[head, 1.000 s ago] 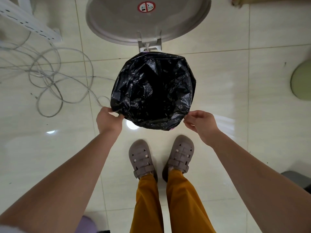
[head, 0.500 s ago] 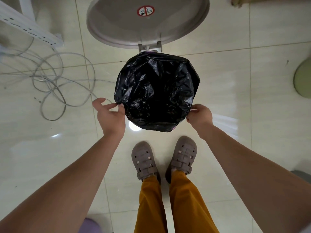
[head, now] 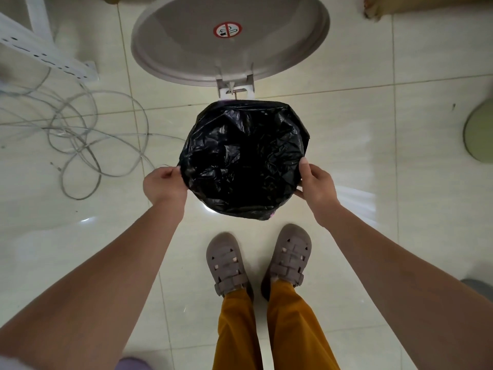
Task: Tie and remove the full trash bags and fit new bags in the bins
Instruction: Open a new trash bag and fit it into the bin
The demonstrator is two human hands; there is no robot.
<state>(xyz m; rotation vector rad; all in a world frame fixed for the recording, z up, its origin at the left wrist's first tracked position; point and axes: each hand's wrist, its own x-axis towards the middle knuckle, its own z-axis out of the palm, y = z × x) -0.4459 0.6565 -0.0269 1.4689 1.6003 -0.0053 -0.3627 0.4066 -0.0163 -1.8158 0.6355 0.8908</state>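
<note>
Black bag (head: 244,156) sits spread over the bin's mouth, lid (head: 229,38) flipped up behind. Left hand (head: 164,186) pinches the left edge, right hand (head: 316,182) grips the right edge. Cables (head: 80,145) lie left; bare tile (head: 373,156) right.

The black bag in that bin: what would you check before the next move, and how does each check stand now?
1. Lid open, out of the way: ok.
2. Left hand has a grip on the black bag edge: ok.
3. Right hand holds the opposite edge: ok.
4. Bag mouth spread open: ok.
5. Bag tucked fully round the rim: cannot tell.
6. Cables clear of the feet: ok.
</note>
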